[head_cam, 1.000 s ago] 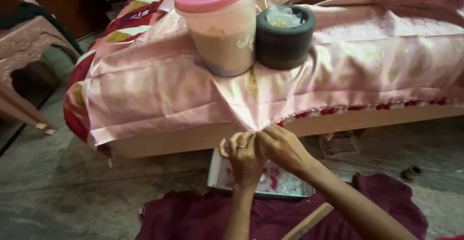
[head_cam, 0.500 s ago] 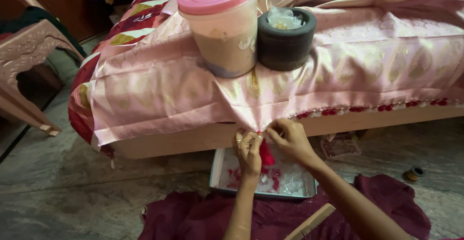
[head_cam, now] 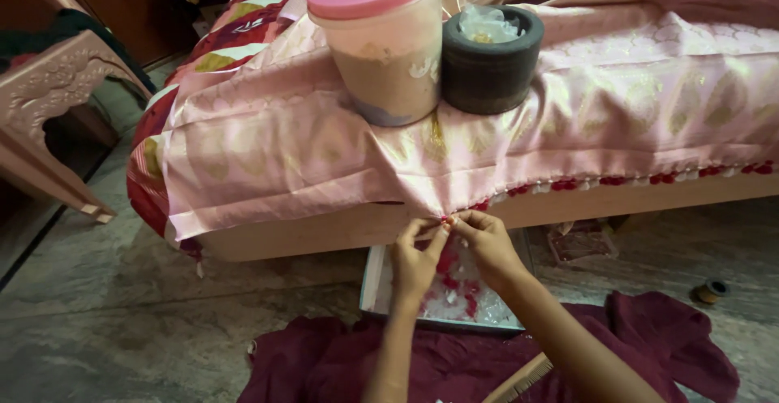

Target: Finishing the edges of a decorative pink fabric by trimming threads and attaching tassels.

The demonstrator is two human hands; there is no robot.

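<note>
low in the middle of the frame, the left hand (head_cam: 416, 261) and right hand (head_cam: 487, 245) met fingertip to fingertip, both pinching the hanging edge of the shiny pink woven cloth with red tassels (head_cam: 324, 151) draped over the bed. below the hands lay a shallow white tray of red and clear bits (head_cam: 373, 277) on the floor. at the top centre stood a pink-lidded plastic tub (head_cam: 381, 42) beside a dark round bowl (head_cam: 491, 58).
</note>
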